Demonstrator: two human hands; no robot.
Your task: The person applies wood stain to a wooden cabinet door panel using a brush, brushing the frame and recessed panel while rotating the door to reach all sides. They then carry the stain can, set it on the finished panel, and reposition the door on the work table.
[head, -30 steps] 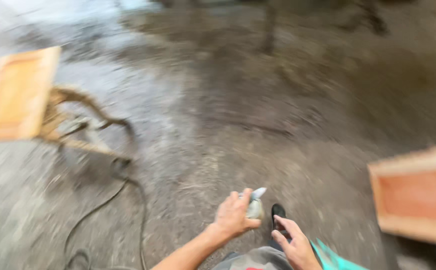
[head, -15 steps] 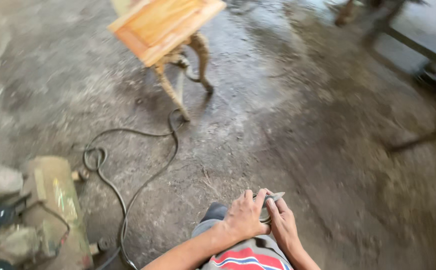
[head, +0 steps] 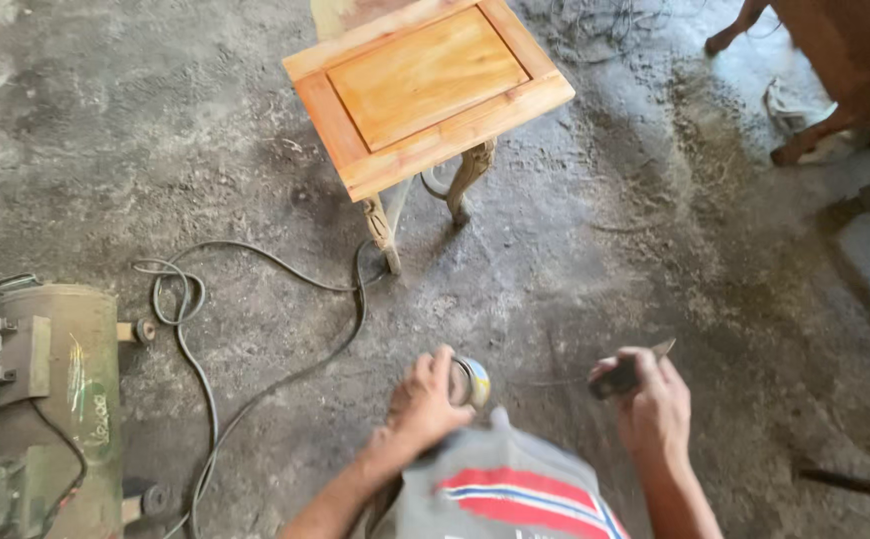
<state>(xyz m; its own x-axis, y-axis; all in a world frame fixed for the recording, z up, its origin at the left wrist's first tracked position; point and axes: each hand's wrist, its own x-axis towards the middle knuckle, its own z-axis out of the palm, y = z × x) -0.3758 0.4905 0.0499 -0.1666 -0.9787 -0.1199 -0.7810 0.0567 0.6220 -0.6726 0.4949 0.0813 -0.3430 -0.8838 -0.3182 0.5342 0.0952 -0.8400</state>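
My left hand (head: pixel 425 404) grips a small round tin (head: pixel 472 381) near my waist. My right hand (head: pixel 654 404) is closed around a dark-handled tool with a thin blade (head: pixel 630 371) that points up and to the right. The two hands are apart, about a shirt's width between them. A small wooden table (head: pixel 425 90) with a framed panel top and carved legs stands on the floor ahead of me.
A green compressor (head: pixel 35 399) sits at the left, with a black hose (head: pixel 255 329) looping across the dusty concrete floor towards the table. Dark wooden furniture legs (head: pixel 814 70) stand at the top right, beside a crumpled rag (head: pixel 789 105).
The view has swung so the wooden table is now straight ahead. My hands, held together on the tin before, have parted; the right hand now holds the bladed tool alone.
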